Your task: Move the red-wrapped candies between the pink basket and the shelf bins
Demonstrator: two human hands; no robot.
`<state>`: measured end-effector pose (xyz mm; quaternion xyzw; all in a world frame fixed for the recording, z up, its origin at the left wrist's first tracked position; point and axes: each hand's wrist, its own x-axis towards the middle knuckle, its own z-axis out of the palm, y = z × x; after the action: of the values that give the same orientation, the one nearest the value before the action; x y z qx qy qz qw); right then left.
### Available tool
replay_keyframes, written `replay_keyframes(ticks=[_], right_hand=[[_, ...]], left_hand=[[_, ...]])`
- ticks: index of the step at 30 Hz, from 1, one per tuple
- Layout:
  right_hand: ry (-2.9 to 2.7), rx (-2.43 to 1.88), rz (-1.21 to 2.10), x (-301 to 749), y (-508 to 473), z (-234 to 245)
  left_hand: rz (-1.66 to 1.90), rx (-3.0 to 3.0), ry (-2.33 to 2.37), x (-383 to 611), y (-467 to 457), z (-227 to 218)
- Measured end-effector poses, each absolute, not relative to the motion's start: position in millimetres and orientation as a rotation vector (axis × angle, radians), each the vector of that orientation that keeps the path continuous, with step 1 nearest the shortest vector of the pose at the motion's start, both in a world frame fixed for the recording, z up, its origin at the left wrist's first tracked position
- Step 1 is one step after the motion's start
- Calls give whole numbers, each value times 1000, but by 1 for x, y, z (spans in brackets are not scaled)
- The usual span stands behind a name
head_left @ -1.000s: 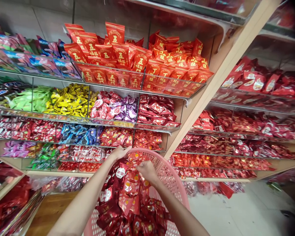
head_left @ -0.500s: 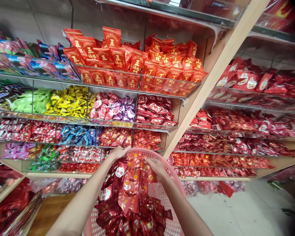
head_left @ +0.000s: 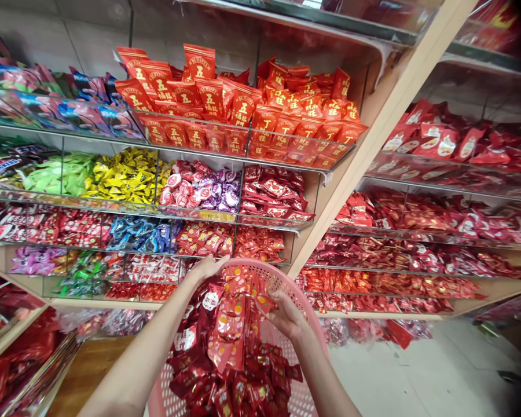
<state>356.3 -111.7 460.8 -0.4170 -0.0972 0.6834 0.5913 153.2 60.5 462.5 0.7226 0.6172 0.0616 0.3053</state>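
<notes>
**Red foil packets (head_left: 232,347) heaped in a pink plastic basket (head_left: 286,277)**

Head view: the packets fill the basket, which is held up before glass store shelves (head_left: 191,213) of wrapped sweets. The left hand (head_left: 207,267) curls closed over the far rim, steadying the basket. The right hand (head_left: 286,315) stays half open, its fingertips (head_left: 274,296) resting lightly against the packets without a firm hold.

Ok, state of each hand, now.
Left hand: closed on the rim of the pink plastic basket.
Right hand: half open against red foil packets; whether it grips them cannot be told.
</notes>
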Motion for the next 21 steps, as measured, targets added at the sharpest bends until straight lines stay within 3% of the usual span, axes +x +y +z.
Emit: replay_keyframes(ticks=[6, 15, 21], right_hand=[[-375, -1073, 1614, 349, -130, 480], [-1778, -1466, 1385, 326, -136, 518], [-2375, -1379, 1255, 293, -120, 518]], left_hand=[[156, 1881, 1643, 152, 61, 462], [162, 1887, 1633, 152, 60, 460], [201, 1899, 1618, 151, 58, 459]])
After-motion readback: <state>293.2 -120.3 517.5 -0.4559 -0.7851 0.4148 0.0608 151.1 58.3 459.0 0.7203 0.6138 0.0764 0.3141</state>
